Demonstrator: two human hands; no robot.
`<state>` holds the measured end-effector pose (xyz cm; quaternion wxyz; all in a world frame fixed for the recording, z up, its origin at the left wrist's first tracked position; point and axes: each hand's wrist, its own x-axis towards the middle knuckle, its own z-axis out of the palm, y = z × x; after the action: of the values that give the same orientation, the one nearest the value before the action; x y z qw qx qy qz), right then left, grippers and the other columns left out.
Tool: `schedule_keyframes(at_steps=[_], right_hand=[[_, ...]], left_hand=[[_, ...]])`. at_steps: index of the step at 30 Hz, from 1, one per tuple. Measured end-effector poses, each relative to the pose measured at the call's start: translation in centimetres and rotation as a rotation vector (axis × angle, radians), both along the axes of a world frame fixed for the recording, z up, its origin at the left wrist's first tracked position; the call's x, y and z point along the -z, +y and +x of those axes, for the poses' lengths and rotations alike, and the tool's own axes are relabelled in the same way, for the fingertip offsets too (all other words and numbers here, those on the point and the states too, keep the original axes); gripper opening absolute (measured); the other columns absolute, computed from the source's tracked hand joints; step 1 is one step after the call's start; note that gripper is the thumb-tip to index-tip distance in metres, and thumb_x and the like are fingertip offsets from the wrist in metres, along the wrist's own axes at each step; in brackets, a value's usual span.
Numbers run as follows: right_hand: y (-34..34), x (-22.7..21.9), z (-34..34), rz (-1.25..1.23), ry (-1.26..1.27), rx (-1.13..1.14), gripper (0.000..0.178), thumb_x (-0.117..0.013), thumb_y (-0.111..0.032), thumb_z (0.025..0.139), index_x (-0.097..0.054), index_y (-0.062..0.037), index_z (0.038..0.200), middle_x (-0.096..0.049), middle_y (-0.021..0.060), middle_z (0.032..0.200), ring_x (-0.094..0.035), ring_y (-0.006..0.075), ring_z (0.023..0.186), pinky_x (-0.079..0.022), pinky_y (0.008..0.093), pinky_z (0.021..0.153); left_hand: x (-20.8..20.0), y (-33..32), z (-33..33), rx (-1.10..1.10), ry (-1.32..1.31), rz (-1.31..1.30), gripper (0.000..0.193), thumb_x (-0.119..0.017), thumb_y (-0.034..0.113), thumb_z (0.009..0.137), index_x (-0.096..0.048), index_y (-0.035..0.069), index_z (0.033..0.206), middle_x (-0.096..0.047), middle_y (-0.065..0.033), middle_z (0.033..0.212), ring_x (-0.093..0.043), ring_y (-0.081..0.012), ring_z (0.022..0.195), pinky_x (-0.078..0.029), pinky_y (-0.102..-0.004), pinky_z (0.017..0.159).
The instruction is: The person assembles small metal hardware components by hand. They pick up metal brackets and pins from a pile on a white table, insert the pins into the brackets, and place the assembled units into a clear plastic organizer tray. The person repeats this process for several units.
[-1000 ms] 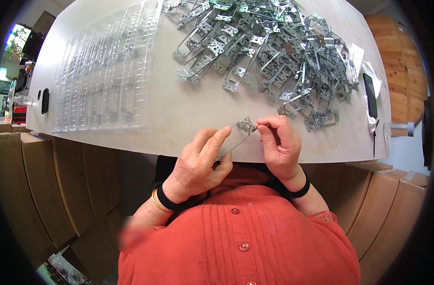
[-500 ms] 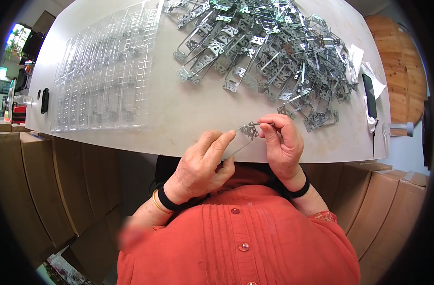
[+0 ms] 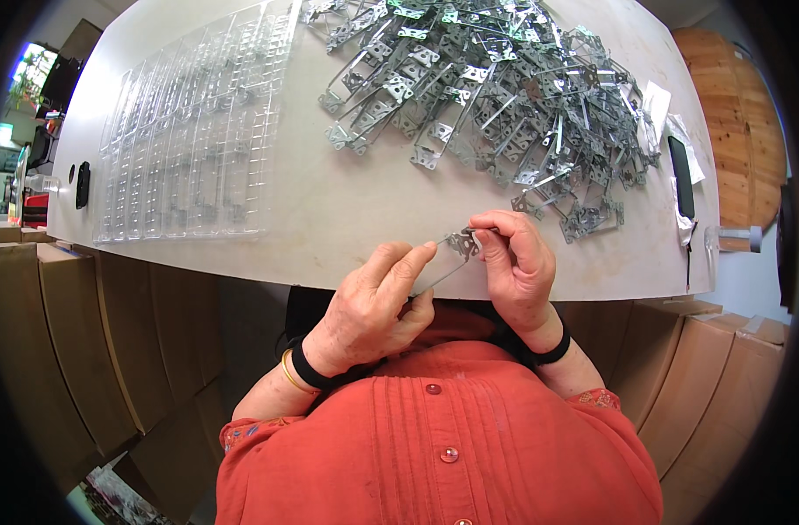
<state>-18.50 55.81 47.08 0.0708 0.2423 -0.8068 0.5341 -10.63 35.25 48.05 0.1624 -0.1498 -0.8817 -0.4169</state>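
A flat metal bracket [image 3: 461, 243], with cut-out holes and long thin arms, is held over the table's near edge. My left hand [image 3: 375, 297] is closed on its arms, the thumb and fingers covering much of the lower end. At the bracket's upper right corner, my right hand [image 3: 519, 264] pinches a thin dark rod between thumb and forefinger. The rod's tip touches or nearly touches the bracket; the fingers hide most of it. Beyond my hands spreads a large heap of similar metal brackets [image 3: 504, 96].
Clear plastic compartment trays [image 3: 185, 166] lie on the left of the white table [image 3: 329, 197]. A dark phone [image 3: 682, 178] rests on white paper at the right edge. A small black object [image 3: 83, 185] sits far left. Cardboard boxes [image 3: 67, 324] flank me below the table.
My right fingers have shifted slightly left, closer to the bracket, and less of the dark rod shows. My left hand and the bracket have barely moved.
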Motion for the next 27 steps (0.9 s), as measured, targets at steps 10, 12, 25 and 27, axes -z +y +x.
schedule_keyframes(at_steps=[10,12,25,27], right_hand=[[-0.1,0.0,-0.1,-0.007,-0.004,0.004,0.013,-0.074,0.001,0.098,-0.071,-0.001,0.11,-0.073,0.0108,0.101,-0.069,0.0181,0.081,-0.056,0.0292,0.071],[0.0,0.1,-0.1,-0.006,-0.018,0.0,0.013,-0.074,0.002,0.098,-0.072,-0.0009,0.11,-0.073,0.011,0.101,-0.069,0.0183,0.082,-0.056,0.0291,0.071],[0.3,1.0,0.2,-0.06,-0.094,0.015,0.008,-0.072,0.0,0.101,-0.069,-0.0019,0.108,-0.069,0.007,0.1,-0.061,0.0112,0.075,-0.051,0.0251,0.068],[0.2,0.7,0.2,-0.046,-0.122,0.003,0.007,-0.071,-0.001,0.102,-0.069,-0.0018,0.109,-0.069,0.0071,0.1,-0.06,0.0096,0.074,-0.05,0.0245,0.065]], left_hand=[[-0.1,0.0,-0.1,0.001,0.004,0.012,0.057,-0.075,-0.006,0.076,-0.065,-0.004,0.132,-0.065,-0.0161,0.108,-0.064,-0.0229,0.074,-0.056,-0.0338,0.063],[0.1,0.1,0.0,0.002,0.005,0.019,0.056,-0.075,-0.005,0.076,-0.065,-0.004,0.132,-0.066,-0.0166,0.107,-0.064,-0.0235,0.074,-0.056,-0.0342,0.063],[0.5,-0.1,0.0,-0.014,0.053,0.049,0.052,-0.074,0.0,0.081,-0.065,-0.002,0.132,-0.067,-0.0158,0.108,-0.069,-0.0284,0.076,-0.059,-0.0365,0.065],[0.3,-0.1,0.1,-0.014,0.068,0.056,0.053,-0.074,0.001,0.081,-0.065,-0.002,0.133,-0.067,-0.0169,0.108,-0.07,-0.0306,0.079,-0.06,-0.0378,0.068]])
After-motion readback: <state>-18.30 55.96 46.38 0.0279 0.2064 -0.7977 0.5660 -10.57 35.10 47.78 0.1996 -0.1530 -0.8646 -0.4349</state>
